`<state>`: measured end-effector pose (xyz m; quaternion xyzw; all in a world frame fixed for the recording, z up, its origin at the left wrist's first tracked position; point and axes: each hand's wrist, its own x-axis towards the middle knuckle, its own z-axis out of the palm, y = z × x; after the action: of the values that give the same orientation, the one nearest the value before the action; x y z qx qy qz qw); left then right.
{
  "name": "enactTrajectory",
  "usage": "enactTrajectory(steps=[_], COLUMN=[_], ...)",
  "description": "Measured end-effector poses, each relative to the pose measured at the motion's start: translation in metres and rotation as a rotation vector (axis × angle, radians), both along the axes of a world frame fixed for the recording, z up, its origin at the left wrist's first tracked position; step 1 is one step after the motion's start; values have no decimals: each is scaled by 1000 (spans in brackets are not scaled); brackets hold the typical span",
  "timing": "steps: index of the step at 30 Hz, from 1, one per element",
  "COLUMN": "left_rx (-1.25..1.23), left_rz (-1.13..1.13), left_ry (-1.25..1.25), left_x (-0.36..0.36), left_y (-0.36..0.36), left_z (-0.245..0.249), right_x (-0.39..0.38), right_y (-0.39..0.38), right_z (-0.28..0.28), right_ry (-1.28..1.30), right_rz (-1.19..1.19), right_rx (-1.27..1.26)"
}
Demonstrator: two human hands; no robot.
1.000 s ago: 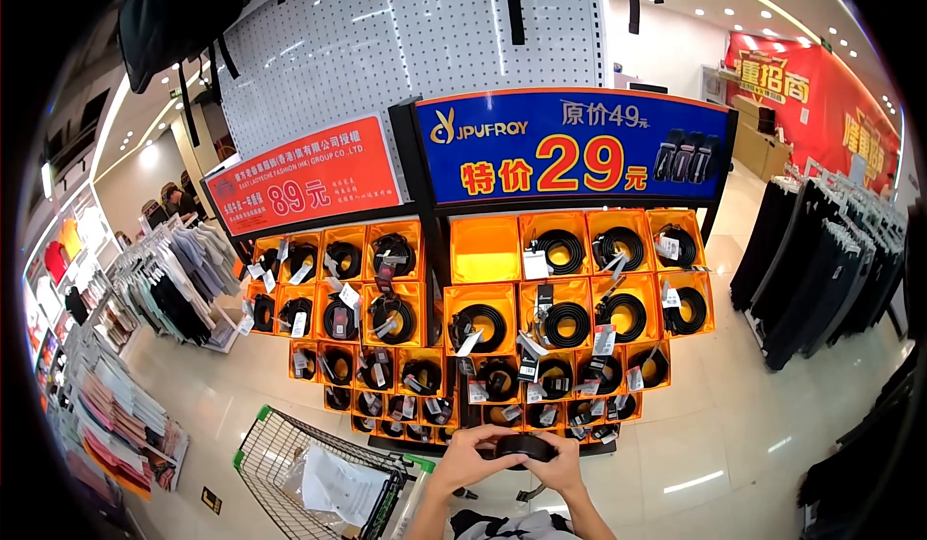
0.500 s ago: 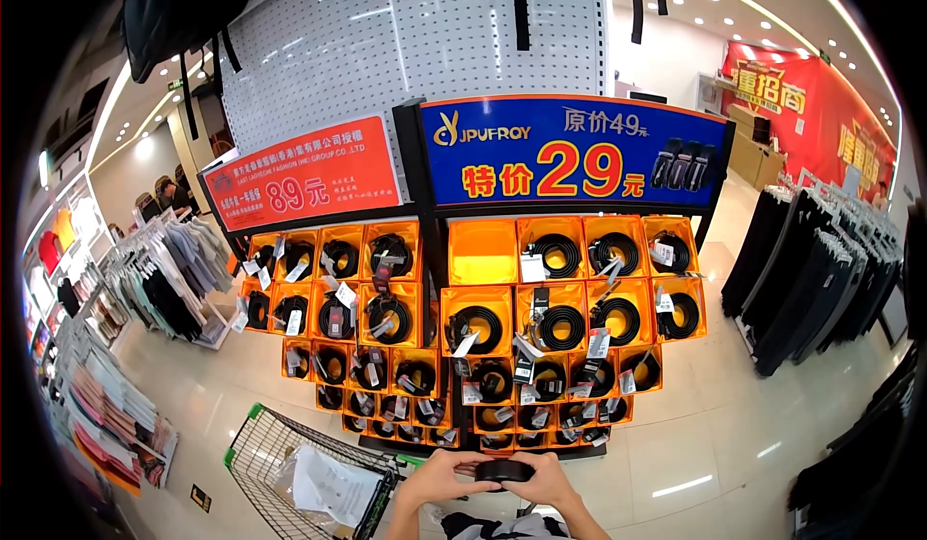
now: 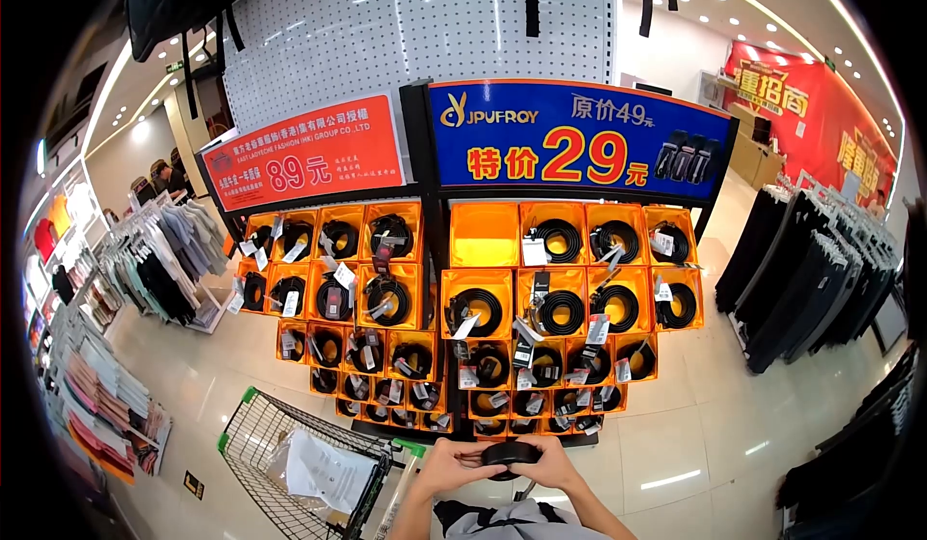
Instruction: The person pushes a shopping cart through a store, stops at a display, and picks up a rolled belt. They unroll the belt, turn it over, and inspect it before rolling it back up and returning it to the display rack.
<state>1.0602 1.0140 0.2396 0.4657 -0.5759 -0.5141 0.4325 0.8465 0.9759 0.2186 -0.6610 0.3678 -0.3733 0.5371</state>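
Note:
A rolled-up black belt [image 3: 510, 454] is held between my two hands at the bottom of the view, in front of the belt rack. My left hand [image 3: 454, 466] grips its left side, and my right hand [image 3: 550, 465] closes on the right side. Behind them stands a display of orange boxes [image 3: 480, 300], most of which hold a coiled black belt with hanging tags. The top left box [image 3: 484, 235] of the right section shows its yellow lining.
Left of my hands is a wire shopping cart [image 3: 253, 443] with a white plastic package [image 3: 333, 472] inside. Price signs, one red [image 3: 304, 152] and one blue [image 3: 579, 144], top the display. Clothes racks [image 3: 159, 255] stand left, with dark trousers [image 3: 811, 274] hanging right.
The coiled belt is tipped so that more of its flat face shows, and both hands sit slightly higher in view. The display and cart have shifted a little with the camera.

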Motion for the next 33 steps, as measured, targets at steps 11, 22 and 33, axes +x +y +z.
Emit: enactTrajectory(steps=[11, 22, 33], left_rx=[-47, -134, -152], left_rz=[156, 176, 235], left_ry=[452, 448, 288], left_x=[-29, -44, -40], left_y=[-30, -38, -31], left_z=[-23, 8, -4], right_x=[-13, -11, -6], right_y=[-16, -15, -21], right_z=[-4, 0, -11], right_ry=[-438, -237, -362], right_rz=[32, -137, -43], right_rx=[132, -9, 43])
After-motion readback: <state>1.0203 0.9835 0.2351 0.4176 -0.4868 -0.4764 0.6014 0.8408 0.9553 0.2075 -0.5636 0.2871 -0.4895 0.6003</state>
